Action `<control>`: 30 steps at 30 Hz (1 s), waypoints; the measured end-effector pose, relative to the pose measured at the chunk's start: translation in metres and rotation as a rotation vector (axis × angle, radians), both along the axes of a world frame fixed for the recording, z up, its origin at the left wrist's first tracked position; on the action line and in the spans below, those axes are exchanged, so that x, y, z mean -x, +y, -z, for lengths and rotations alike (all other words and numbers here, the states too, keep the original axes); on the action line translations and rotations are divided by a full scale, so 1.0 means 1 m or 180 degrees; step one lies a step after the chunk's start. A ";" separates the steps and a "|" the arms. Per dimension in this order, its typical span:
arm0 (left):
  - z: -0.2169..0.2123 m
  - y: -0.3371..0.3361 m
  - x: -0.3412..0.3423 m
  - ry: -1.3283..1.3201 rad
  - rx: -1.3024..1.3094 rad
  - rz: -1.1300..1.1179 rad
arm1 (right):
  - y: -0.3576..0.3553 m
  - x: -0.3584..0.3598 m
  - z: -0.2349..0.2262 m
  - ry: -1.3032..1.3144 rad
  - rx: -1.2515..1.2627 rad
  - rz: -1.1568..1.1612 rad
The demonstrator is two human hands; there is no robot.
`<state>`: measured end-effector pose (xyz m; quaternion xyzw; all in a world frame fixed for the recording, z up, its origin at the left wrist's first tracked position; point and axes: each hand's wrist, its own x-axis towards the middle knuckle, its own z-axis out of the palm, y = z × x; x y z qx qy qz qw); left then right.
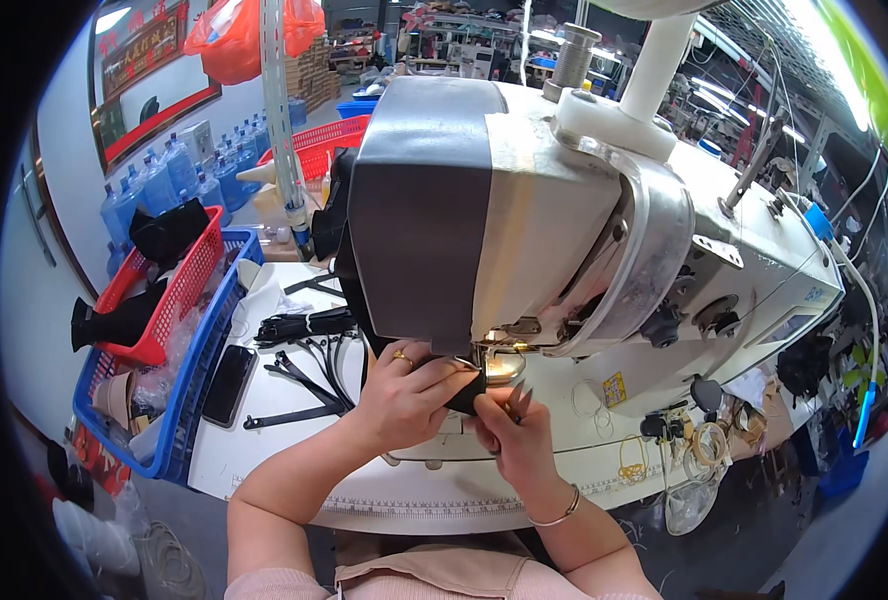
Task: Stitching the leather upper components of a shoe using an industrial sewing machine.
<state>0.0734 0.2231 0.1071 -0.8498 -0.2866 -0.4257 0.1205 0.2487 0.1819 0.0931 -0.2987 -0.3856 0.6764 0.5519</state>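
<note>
A large sewing machine (564,210) stands before me, its dark end cover facing me. Under its needle area (494,352), a black fabric piece (470,394) lies between my two hands. My left hand (404,392), with a ring on it, is closed on the piece from the left, fingertips close to the needle. On the right, my right hand (520,436) is closed, its thumb and fingertips at the piece's right edge. Thread snips (520,396) with short pointed metal blades stick up from that hand; their handles are hidden in the palm. The needle tip is hard to make out.
Left on the white table lie black straps (309,375) and a phone (229,384). A blue basket (179,440) carries a red basket (176,300) with black items. Rubber bands (632,460) and tape rolls (709,442) sit right. A ruler strip (414,508) follows the front edge.
</note>
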 end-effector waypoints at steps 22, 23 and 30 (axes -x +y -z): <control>0.007 0.001 -0.002 -0.0155 -0.0025 -0.0021 | 0.018 -0.034 -0.030 -0.4430 -0.3770 0.1913; 0.007 0.002 -0.002 -0.0206 -0.0056 -0.0005 | 0.018 -0.033 -0.031 -0.4499 -0.3739 0.1892; 0.012 0.010 -0.007 -0.0394 -0.0300 0.0038 | 0.019 -0.031 -0.036 -0.4632 -0.3798 0.1934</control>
